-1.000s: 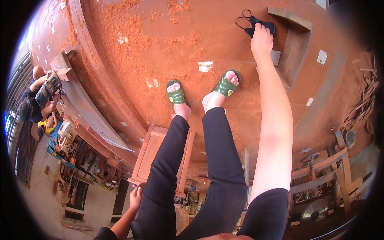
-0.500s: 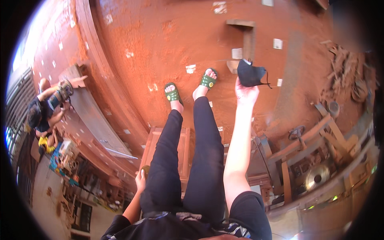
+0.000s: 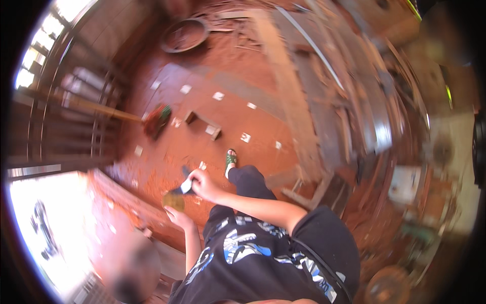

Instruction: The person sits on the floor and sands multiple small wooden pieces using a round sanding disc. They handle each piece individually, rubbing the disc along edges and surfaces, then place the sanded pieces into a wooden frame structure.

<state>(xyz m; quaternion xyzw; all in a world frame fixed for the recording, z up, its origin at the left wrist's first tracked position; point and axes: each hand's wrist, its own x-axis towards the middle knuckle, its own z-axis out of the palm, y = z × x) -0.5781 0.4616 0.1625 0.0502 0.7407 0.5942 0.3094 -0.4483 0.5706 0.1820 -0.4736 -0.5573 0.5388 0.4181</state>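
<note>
My right hand (image 3: 203,185) is closed on a black face mask (image 3: 188,185), with a white patch showing at its lower side. Just below it, my left hand (image 3: 177,215) grips a rounded olive-yellow thing (image 3: 173,201) whose kind is too blurred to tell. The two hands are close together in front of my waist, and the mask appears to be beside or overlapping the round thing. Beneath them is a floor (image 3: 167,152) coated in reddish dust. One foot in a green slide sandal (image 3: 231,159) shows ahead.
A broom (image 3: 156,122) lies to the left with its long handle. Ahead stands a low wooden piece (image 3: 216,133), and farther off a round basin (image 3: 185,35). Planks (image 3: 329,81) fill the right side. A blurred person (image 3: 134,263) is at lower left, near a bright doorway (image 3: 61,202).
My view has turned to another part of the workshop. My right hand has brought the face mask in from far ahead to beside my left hand, which has come up with the round thing.
</note>
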